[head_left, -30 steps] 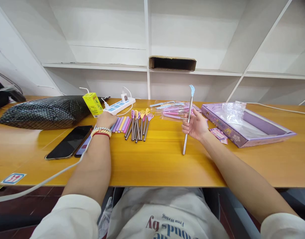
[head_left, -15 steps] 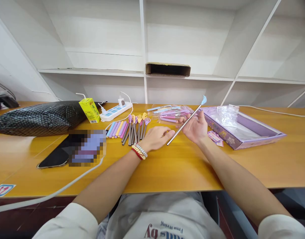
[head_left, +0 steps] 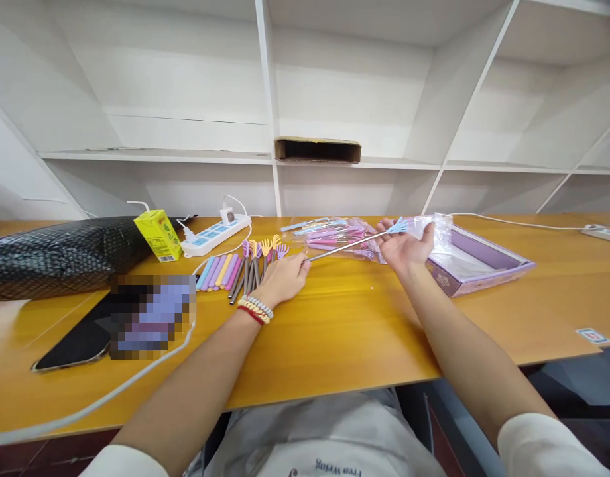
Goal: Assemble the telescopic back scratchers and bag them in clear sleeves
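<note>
Back scratcher [head_left: 345, 246], one: lying slantwise between the hands, blue head [head_left: 398, 226] pointing toward two o'clock. Left hand [head_left: 284, 278]: now gripping the near end. Right hand [head_left: 408, 252]: loosening, spreading palm-up at the head, so control is seemingly passing leftward. Obscured: near end, inside left hand; loose scratchers [head_left: 256, 270], at its ten o'clock, partly overlapping. Right-palm contact: remaining unclear.

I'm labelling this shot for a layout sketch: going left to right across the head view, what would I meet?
Black parcel → yellow drink carton → row of pastel sticks → left hand → right hand → purple box → table sticker
</note>
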{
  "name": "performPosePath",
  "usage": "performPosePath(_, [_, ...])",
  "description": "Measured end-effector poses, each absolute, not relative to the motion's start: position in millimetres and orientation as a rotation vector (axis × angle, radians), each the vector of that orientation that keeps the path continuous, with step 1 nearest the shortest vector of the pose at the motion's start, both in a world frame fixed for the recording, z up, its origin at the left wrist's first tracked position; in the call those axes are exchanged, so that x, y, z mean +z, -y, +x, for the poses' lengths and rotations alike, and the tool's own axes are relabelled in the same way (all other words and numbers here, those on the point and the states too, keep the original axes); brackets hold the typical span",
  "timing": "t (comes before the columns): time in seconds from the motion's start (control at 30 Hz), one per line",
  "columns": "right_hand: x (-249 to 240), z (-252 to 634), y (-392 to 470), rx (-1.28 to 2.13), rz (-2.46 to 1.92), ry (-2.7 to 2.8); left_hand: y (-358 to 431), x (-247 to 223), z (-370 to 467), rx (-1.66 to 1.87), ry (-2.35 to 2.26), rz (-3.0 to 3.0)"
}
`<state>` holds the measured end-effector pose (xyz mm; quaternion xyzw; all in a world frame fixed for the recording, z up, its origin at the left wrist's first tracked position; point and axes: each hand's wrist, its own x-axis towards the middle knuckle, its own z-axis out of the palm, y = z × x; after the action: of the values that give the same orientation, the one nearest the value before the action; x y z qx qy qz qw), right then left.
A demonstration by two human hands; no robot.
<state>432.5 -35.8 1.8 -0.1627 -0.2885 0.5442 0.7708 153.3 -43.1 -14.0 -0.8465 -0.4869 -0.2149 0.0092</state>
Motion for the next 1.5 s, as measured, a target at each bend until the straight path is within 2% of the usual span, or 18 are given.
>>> performPosePath(0.13, [-1,467,30,1.015,-0.425,0.499,38,-9,142,-0.574,1.587,-2.476])
performPosePath(0.3, [-3,470,26,1.123,-0.668,0.746,32,-10,137,-0.637,1.462,-2.428])
performPosePath(0.43, [-3,448,29,1.094,-0.608,0.827,39,-13,147,-0.646,1.388,-2.518])
performPosePath(0.63, [-6,387,49,1.021,-0.572,1.108,60,-13,171,-0.447,1.337,-2.566])
performPosePath(0.8, [-11,382,52,1.041,-0.635,1.176,59,-9,166,-0.405,1.319,-2.571])
performPosePath(1.07, [-5,384,46,0.923,-0.658,1.051,53,-7,159,-0.762,1.365,-2.471])
performPosePath(1.3, [-10,382,46,1.249,-0.796,1.109,47,-15,157,-1.004,1.377,-2.459])
performPosePath(1.5, [-8,382,49,1.345,-0.81,1.09,38,-22,153,-1.093,1.271,-2.598])
